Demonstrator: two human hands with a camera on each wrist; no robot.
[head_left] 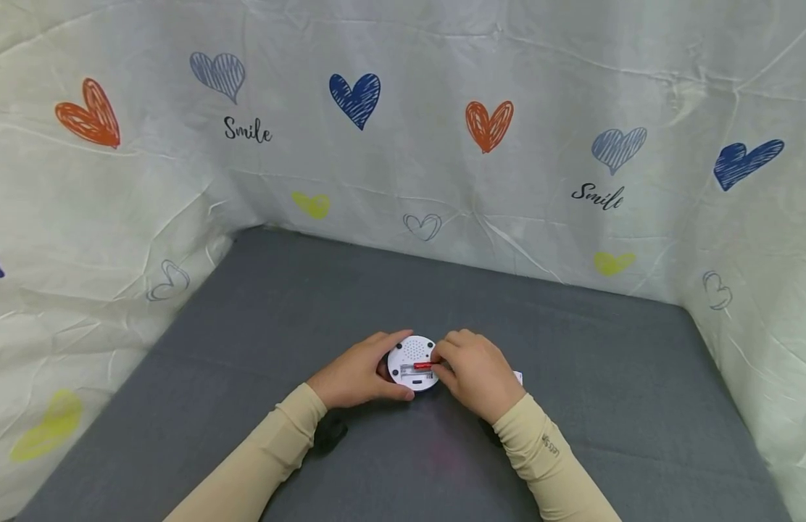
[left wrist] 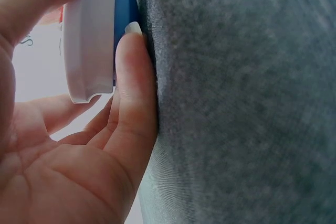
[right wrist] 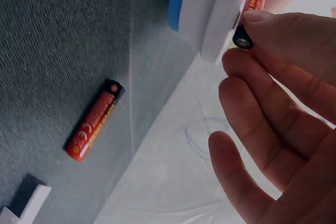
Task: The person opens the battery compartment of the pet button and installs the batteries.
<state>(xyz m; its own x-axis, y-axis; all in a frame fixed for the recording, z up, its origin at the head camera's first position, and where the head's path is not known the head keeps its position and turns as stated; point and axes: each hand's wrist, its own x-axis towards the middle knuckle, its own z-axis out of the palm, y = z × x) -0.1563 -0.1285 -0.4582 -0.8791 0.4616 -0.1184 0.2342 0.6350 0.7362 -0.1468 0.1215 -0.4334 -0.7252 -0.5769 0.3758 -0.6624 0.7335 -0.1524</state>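
A round white device point(head_left: 414, 345) with a blue far side lies face down on the grey table, its speaker holes and battery compartment point(head_left: 411, 378) turned up. My left hand point(head_left: 360, 371) grips it at the left, thumb and fingers around its rim. Between thumb and fingertips, my right hand point(head_left: 476, 374) pinches a red AAA-looking battery point(head_left: 422, 365) with a black end. This battery overlaps the compartment in the head view. On the cloth near the right hand lies a second red and black battery point(right wrist: 94, 121).
A small white plastic piece point(right wrist: 34, 205) rests on the table near the loose battery. The table has a grey cloth cover point(head_left: 351, 290). Behind and beside it hangs a pale curtain point(head_left: 409, 167) printed with hearts. A dark object point(head_left: 329, 433) is beneath the left wrist.
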